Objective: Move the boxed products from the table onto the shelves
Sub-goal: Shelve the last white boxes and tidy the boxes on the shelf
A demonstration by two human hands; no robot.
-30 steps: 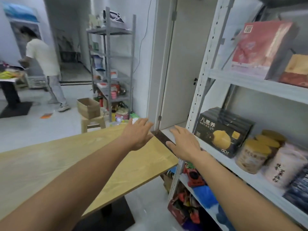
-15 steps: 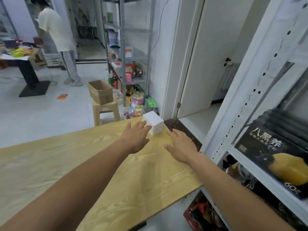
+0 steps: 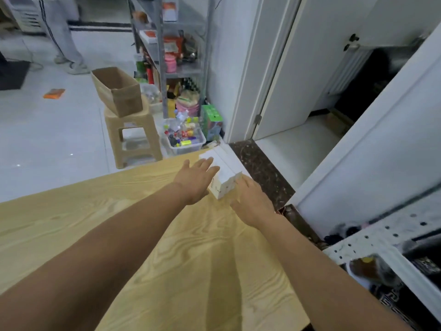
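Note:
A stack of white boxes (image 3: 224, 174) stands at the far corner of the wooden table (image 3: 167, 247). My left hand (image 3: 194, 181) lies against the stack's left side with its fingers straight. My right hand (image 3: 253, 201) touches the stack's right side, fingers extended. The white shelf unit (image 3: 391, 237) is at the right edge of the view, with dark packages on its lower levels.
Beyond the table stand a tan plastic stool (image 3: 132, 137) with an open cardboard box (image 3: 117, 90), a clear bin of small items (image 3: 183, 137) and a grey metal rack (image 3: 171, 51). A person's legs (image 3: 62, 37) are at the far left. A door (image 3: 305, 68) stands open ahead.
My view has tilted down and the shelf has slid out to the right. Both hands have reached forward across the table and now touch the two sides of the white boxes.

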